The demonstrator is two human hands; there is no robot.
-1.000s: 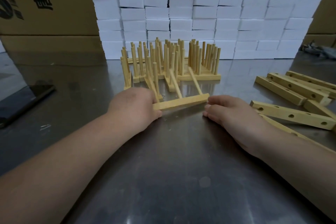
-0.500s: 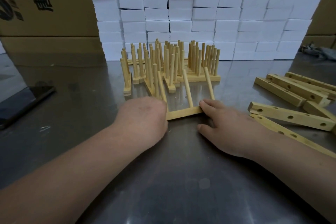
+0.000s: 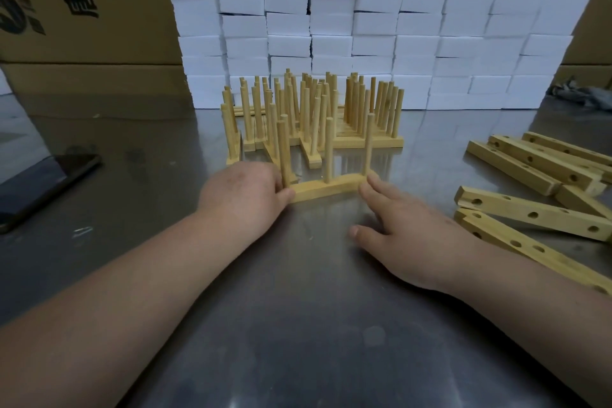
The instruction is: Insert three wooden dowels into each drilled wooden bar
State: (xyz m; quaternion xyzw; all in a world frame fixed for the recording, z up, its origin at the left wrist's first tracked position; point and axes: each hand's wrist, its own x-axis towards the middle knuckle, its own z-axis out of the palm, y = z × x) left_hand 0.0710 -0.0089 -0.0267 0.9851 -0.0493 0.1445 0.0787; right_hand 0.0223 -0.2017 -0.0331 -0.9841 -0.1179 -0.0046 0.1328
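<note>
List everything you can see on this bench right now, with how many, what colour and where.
bar with dowels: one, pale wood, three upright dowels, centre, between the hands
finished bars: cluster, count unclear, pale wood, behind it
drilled bars: about six, pale wood, no dowels, lying at right
phone: one, black, left edge
cardboard boxes: brown, printed, back left
white blocks: many, stacked as a back wall
table: one, grey metal
left hand: at the bar's left end
right hand: fingertips at the bar's right end

Upright three-dowel bar (image 3: 326,189) on table
</note>
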